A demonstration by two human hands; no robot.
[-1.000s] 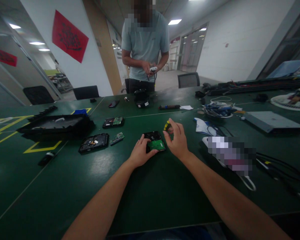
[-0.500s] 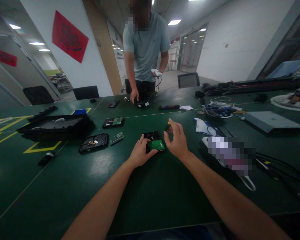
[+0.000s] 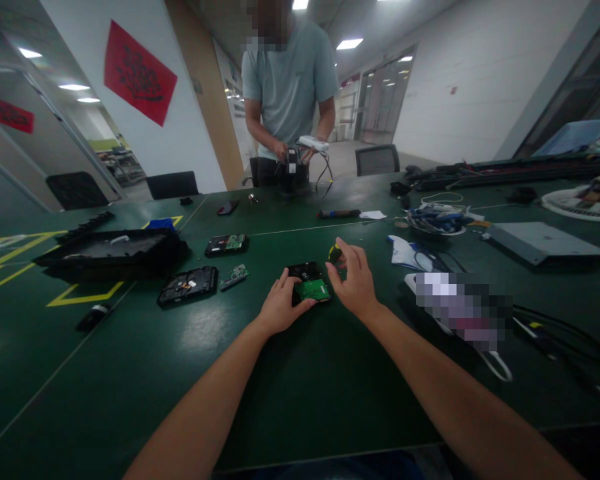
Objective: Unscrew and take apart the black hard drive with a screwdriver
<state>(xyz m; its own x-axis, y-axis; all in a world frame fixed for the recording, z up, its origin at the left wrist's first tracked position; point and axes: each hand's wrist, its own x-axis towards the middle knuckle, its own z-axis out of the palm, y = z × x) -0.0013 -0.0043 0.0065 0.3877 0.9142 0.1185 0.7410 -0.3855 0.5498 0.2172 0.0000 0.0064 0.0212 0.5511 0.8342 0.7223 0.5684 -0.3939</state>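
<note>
**Green board (image 3: 313, 290) in place on the drive (image 3: 306, 271); a loose one lies to the left**

The drive lies flat on the worktop (image 3: 275, 413), mid-scene, its green board facing up. The left hand (image 3: 280, 308) is half open, spanning the drive's left side with the thumb along the near edge, apparently to hold it steady. The right hand (image 3: 354, 280), just right of the drive, has its fingers curled around a yellow-and-black tool (image 3: 335, 252), probably a screwdriver; its tip cannot be made out.

Farther left lies a black drive body (image 3: 190, 285) with a loose circuit board (image 3: 235, 277) just beside it, which suggests that one unit is already apart. Beyond these, a second drive (image 3: 227, 245) has green circuitry showing. The drive under the left hand looks less advanced: its board is not yet off, and whether any screws are out is too small to tell.
</note>
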